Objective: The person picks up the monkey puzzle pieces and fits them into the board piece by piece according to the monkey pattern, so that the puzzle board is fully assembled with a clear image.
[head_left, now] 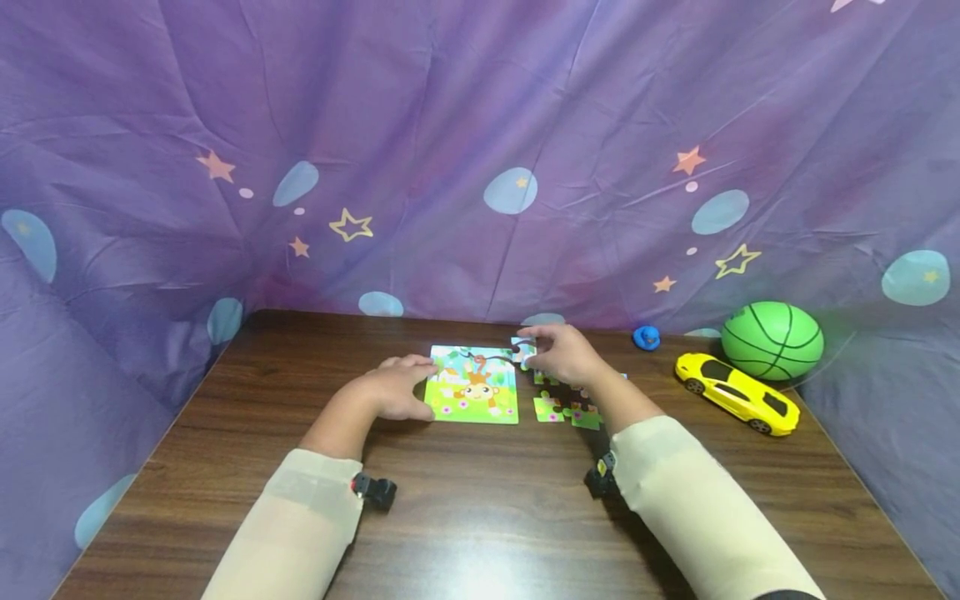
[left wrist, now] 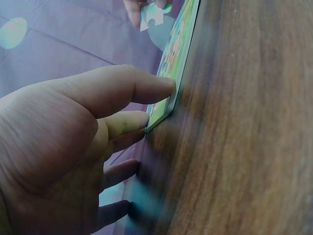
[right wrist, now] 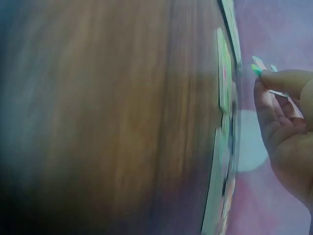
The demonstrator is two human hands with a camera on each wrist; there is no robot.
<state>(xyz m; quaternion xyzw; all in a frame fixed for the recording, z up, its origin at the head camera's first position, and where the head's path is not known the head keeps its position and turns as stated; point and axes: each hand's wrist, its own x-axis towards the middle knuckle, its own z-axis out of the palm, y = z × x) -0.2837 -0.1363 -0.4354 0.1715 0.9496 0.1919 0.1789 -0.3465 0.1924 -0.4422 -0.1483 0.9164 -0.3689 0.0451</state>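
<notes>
A square picture board (head_left: pixel 468 408) with a cartoon monkey on green lies flat on the table. My left hand (head_left: pixel 396 390) is at its left side; in the left wrist view the thumb (left wrist: pixel 156 88) touches the board's edge and the other fingers are spread beside the corner. My right hand (head_left: pixel 564 354) pinches a pale blue jigsaw piece (head_left: pixel 522 354) between thumb and fingers, near the board's upper right corner. In the right wrist view that puzzle piece (right wrist: pixel 257 64) is raised off the table. Below the right hand lie several joined jigsaw pieces (head_left: pixel 550 409), partly hidden by it.
On the right of the wooden table (head_left: pixel 480 500) stand a yellow toy car (head_left: pixel 738 393), a green ball (head_left: pixel 772 340) and a small blue toy (head_left: pixel 646 337). A purple patterned curtain (head_left: pixel 420 167) hangs behind the table's back edge and along both sides.
</notes>
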